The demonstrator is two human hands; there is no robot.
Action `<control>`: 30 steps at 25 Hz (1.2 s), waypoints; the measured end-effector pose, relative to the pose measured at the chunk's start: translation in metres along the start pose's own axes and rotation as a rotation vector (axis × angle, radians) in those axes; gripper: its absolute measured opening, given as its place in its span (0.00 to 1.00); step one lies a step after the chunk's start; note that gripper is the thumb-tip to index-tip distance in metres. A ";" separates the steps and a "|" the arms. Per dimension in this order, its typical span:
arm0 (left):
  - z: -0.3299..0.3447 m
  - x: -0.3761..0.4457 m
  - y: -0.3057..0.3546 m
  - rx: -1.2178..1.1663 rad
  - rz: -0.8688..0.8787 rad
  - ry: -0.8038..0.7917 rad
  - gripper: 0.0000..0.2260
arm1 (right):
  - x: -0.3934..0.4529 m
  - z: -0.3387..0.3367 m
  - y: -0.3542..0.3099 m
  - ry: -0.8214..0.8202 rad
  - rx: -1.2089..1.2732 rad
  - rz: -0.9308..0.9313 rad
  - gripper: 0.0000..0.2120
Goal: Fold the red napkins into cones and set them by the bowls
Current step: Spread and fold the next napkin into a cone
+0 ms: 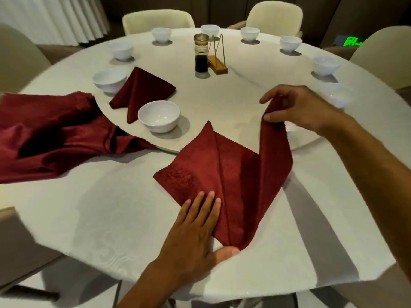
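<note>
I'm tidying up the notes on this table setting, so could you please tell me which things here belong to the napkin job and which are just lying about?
Part of the job:
- napkin being folded
- folded napkin
- pile of red napkins
- bowls, e.g. nearest bowl
- left hand, right hand

Just lying about:
- sauce bottle
- gold stand
- chairs

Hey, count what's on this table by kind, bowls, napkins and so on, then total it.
White bowls: 9
Red napkins, separate: 2, one being folded, one finished
Heap of red napkins: 1, count inside unclear
Sauce bottle: 1
Gold stand: 1
Total: 14
</note>
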State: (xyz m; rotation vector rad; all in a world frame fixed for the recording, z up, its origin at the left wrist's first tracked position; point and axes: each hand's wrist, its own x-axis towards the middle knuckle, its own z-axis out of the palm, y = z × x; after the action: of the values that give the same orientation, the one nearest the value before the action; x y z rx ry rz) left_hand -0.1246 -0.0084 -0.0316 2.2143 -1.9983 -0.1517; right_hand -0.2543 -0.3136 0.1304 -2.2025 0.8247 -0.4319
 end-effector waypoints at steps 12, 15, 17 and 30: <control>0.008 0.001 -0.002 0.026 0.258 0.132 0.29 | 0.087 0.118 0.013 -0.100 -0.028 0.141 0.18; 0.007 -0.001 -0.001 0.004 0.249 0.130 0.31 | 0.085 0.126 0.021 -0.018 -0.032 0.087 0.16; 0.005 -0.001 0.000 0.011 0.243 0.119 0.31 | 0.083 0.128 0.020 0.010 -0.029 0.105 0.18; 0.002 -0.007 -0.009 -0.095 0.185 0.215 0.13 | -0.191 0.183 0.020 -0.169 -0.697 -0.264 0.26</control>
State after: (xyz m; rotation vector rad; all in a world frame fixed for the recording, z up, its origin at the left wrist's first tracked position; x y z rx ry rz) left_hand -0.1166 -0.0006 -0.0353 1.8887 -2.0181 0.0126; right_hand -0.3080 -0.1004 -0.0178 -2.9637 0.6509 -0.0712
